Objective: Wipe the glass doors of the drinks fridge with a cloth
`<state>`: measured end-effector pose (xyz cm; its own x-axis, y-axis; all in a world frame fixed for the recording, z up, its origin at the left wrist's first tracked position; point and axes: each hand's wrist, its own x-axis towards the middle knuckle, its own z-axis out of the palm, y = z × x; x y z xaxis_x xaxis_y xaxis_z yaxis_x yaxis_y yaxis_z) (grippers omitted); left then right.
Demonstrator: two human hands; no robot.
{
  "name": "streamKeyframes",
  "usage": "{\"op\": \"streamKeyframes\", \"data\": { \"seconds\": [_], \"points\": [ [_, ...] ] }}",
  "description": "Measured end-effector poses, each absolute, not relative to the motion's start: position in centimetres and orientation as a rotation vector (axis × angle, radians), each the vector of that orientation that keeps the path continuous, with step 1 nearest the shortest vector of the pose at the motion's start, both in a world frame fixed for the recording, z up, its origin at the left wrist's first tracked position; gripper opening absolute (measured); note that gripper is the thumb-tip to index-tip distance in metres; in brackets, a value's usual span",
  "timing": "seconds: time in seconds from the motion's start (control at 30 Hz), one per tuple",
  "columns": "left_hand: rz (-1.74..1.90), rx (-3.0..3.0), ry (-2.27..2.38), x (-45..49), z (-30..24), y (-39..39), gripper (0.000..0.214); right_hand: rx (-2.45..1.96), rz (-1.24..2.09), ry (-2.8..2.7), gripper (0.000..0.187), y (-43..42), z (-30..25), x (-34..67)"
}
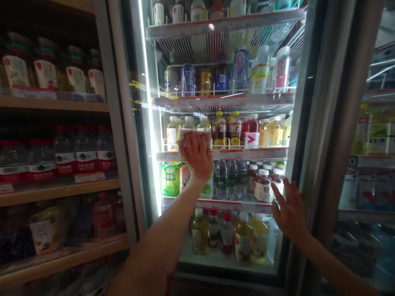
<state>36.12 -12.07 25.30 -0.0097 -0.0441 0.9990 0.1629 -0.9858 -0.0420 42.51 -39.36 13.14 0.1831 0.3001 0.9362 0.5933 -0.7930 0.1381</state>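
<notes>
A tall drinks fridge with a lit interior stands in front of me, its glass door point(228, 261) between me and the bottles. My left hand point(199, 154) is raised to the middle of the glass, fingers pressed over a crumpled cloth point(184, 139); the hand and cloth are slightly blurred. Lower and to the right, my right hand point(288, 209) has its fingers spread, at the glass near the door's right frame point(311, 164). Whether its palm touches the glass I cannot tell. Nothing shows in that hand.
Behind the glass, bottles and cans fill several wire shelves point(222, 158). Wooden shelves point(55, 193) with red-capped water bottles point(84, 150) stand at the left. Another glass-fronted section with yellow drinks point(378, 131) lies to the right. Lights reflect in the glass.
</notes>
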Motion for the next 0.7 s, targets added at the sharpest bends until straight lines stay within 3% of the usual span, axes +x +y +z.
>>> {"op": "streamKeyframes", "data": {
  "seconds": [0.17,0.23,0.4,0.47,0.6,0.7],
  "points": [
    [-1.443,-1.942,0.722,36.2,21.6,-14.0,0.043,-2.211,-1.676,-0.912,0.079,-40.1,13.4,42.5],
    [-1.583,-1.993,0.521,35.3,22.3,-11.3,0.042,-2.22,-1.671,-0.938,0.078,-40.3,13.4,42.6],
    [-2.381,-1.912,-0.559,33.2,23.2,-5.4,0.052,-2.191,-1.668,-0.855,0.077,-39.4,12.9,42.6],
    [-2.267,-1.964,-0.395,33.2,20.9,-6.9,0.052,-2.176,-1.671,-0.856,0.075,-39.1,12.8,42.5],
    [-1.546,-2.026,0.584,32.8,15.8,-9.8,0.046,-2.174,-1.668,-0.92,0.074,-39.3,13.0,42.4],
    [-1.716,-2.131,0.336,31.5,14.9,-6.8,0.044,-2.192,-1.655,-0.917,0.073,-39.4,13.0,42.3]
  ]
}}
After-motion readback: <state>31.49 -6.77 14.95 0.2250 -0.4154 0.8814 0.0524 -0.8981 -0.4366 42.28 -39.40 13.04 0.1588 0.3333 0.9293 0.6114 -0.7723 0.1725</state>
